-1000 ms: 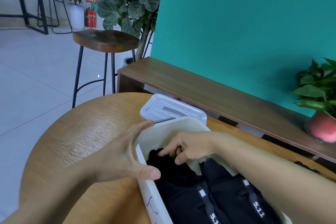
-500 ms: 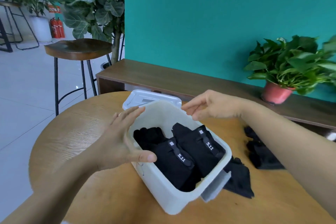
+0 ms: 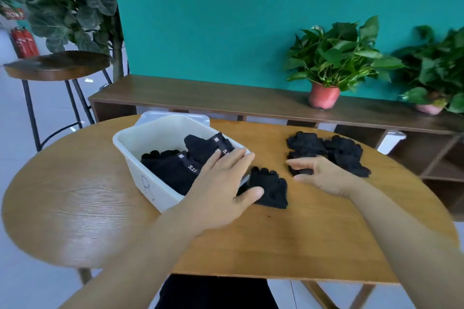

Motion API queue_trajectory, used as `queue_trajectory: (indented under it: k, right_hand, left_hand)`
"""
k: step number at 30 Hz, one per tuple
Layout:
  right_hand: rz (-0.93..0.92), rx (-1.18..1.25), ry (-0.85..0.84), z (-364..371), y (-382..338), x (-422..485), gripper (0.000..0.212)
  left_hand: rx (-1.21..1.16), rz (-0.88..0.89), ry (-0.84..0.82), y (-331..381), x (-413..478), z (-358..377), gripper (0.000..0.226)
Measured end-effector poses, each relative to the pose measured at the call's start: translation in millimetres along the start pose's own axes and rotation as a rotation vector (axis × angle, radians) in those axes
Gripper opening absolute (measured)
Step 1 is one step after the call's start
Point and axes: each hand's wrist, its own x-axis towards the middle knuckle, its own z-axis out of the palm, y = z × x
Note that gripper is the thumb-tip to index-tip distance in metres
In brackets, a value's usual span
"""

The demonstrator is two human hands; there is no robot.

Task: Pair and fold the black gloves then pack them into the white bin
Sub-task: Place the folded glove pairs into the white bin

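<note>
Head: left hand (image 3: 221, 183) flat beside loose glove (image 3: 270, 188); right hand (image 3: 324, 175) at glove pile (image 3: 339, 150), grip unclear.

A: How is the left hand (image 3: 223, 180)?
B: Flat, palm down, fingers straight, thumb out to the side.
A: And the right hand (image 3: 324, 175)?
B: Palm down too, fingers bent a little, thumb apart. Both bare arms (image 3: 150, 246) reach forward.

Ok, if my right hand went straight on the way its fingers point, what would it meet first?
The near edge of the glove pile, lying between the right hand's thumb and fingers; contact unclear.
</note>
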Motion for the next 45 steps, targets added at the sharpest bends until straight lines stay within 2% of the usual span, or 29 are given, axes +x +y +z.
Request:
queue_trajectory:
  k: [6,10,15,22,31,35,38,41,45]
  right_hand:
    - [0.017,-0.116,0.027,34,43,-17,0.058]
    - [0.002,-0.265,0.025,57,56,-17,0.065]
    - [-0.065,-0.437,0.000,76,56,-5,0.056]
    - [-0.125,-0.499,-0.016,95,73,10,0.057]
    - [-0.114,-0.410,0.077,105,82,-34,0.066]
    - [-0.100,-0.370,0.132,112,86,-60,0.077]
    - [-0.077,-0.382,0.144,116,87,-77,0.079]
    - [-0.061,-0.406,0.140,120,86,-90,0.077]
    - [-0.065,-0.397,0.117,109,77,-94,0.079]
  left_hand:
    - [0.137,0.026,-0.191,51,12,54,0.062]
    - [0.127,-0.085,-0.350,46,19,97,0.060]
    - [0.202,-0.210,-0.434,23,32,129,0.062]
    - [0.285,-0.264,-0.433,6,39,155,0.064]
    - [0.309,-0.155,-0.390,32,11,160,0.062]
    - [0.272,-0.154,-0.400,47,-5,159,0.078]
    - [0.227,-0.126,-0.362,49,-19,163,0.060]
    - [0.216,-0.078,-0.309,51,-30,159,0.056]
    - [0.064,-0.062,-0.266,48,-26,143,0.079]
